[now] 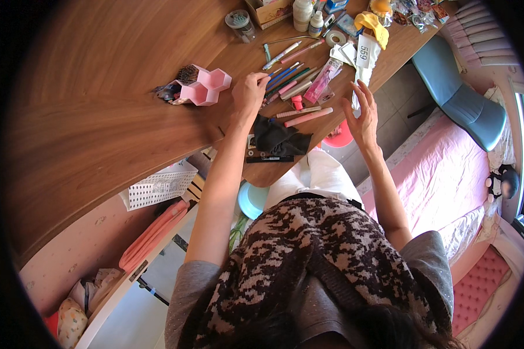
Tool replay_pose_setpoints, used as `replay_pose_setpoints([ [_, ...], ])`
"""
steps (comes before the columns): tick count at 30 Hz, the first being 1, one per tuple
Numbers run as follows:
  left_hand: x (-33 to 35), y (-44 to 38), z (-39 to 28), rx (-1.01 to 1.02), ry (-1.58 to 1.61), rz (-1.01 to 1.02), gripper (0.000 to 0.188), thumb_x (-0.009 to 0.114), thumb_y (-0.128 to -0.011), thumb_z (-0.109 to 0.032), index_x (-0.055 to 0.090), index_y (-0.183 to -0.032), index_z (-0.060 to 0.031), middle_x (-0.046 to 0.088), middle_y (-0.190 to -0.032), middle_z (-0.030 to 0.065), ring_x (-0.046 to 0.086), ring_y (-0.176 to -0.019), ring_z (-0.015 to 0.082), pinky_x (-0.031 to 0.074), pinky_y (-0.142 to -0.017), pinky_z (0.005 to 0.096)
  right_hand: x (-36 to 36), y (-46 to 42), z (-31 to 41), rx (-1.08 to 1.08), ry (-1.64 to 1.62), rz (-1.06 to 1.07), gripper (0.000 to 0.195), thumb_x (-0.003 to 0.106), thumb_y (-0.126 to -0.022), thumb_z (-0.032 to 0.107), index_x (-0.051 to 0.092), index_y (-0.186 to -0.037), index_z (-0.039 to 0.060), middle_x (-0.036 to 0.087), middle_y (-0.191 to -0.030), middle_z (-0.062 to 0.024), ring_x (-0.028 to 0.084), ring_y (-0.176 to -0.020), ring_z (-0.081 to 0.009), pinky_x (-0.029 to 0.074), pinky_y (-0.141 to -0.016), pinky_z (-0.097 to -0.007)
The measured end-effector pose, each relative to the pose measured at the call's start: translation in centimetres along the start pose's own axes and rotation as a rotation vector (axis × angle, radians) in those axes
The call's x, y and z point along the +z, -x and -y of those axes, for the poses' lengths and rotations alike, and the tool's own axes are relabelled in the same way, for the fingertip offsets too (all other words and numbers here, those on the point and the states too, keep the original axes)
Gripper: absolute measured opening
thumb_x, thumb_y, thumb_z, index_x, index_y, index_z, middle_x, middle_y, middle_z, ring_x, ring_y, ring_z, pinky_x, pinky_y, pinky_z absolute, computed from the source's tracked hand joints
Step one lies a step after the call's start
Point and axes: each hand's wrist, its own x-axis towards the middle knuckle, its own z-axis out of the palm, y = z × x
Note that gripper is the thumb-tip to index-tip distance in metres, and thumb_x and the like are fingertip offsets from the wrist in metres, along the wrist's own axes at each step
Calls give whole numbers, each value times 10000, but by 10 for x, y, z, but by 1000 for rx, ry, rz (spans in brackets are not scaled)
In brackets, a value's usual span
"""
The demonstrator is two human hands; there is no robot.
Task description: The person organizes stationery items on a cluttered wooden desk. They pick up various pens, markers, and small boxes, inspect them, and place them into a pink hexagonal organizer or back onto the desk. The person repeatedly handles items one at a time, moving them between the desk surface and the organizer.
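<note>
My left hand (249, 92) is over the wooden desk, its fingertips at the left end of a row of slim pens and brushes (284, 77); whether it grips one cannot be told. Left of it stands a pink hexagonal pen holder (204, 89) with a dark bristled brush in one cell. My right hand (363, 114) hovers off the desk's edge, fingers apart, near a white strip (363, 78). Between the hands lie a pink packet (322, 82), a small red-pink item (297, 103), pink pens (308, 118) and a crumpled black cloth (279, 136).
At the desk's back stand a clear round container (241, 25), a cardboard box (270, 13) and white bottles (303, 15). A tape roll (335, 38) and yellow cloth (372, 27) lie nearby. A blue chair (458, 91) and pink-covered bed (441, 170) are to the right.
</note>
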Motion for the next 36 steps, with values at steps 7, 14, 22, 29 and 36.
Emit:
replay_pose_setpoints([
  [7, 25, -18, -11, 143, -25, -1, 204, 733, -808, -229, 702, -954, -92, 689, -884, 75, 675, -825, 281, 520, -700, 384, -1, 5, -5, 9, 11, -11, 429, 646, -890, 195, 560, -1295, 81, 506, -1376, -175, 519, -1212, -369, 430, -997, -441],
  [14, 31, -26, 0, 234, -173, 90, 184, 723, -778, -92, 673, -954, -77, 684, -880, 68, 677, -817, 251, 539, -694, 370, -5, 6, -8, 38, 23, -9, 418, 652, -896, 163, 571, -1300, 97, 506, -1393, -137, 530, -1229, -347, 444, -1007, -428],
  [22, 7, -2, -20, 306, 122, 89, 261, 777, -778, -222, 682, -974, -78, 646, -894, 77, 664, -769, 242, 527, -685, 353, 4, 4, -2, -1, -26, 138, 367, 641, -857, 107, 623, -1223, 102, 611, -1217, -130, 585, -1098, -328, 474, -943, -401],
  [29, 18, 15, -36, 213, 190, 247, 330, 804, -761, -246, 693, -1003, -52, 651, -922, 77, 668, -769, 208, 530, -704, 313, 52, -24, -3, -244, 257, 221, 475, 611, -785, 18, 620, -1237, 166, 562, -1268, -99, 562, -1088, -299, 493, -912, -399],
  [36, 17, 15, -31, 264, 107, 244, 326, 789, -777, -219, 704, -1043, -50, 655, -914, 84, 669, -779, 208, 530, -707, 314, 58, -39, -15, -405, 106, 308, 364, 612, -809, 25, 618, -1167, 89, 587, -1240, -92, 583, -1041, -300, 497, -899, -395],
])
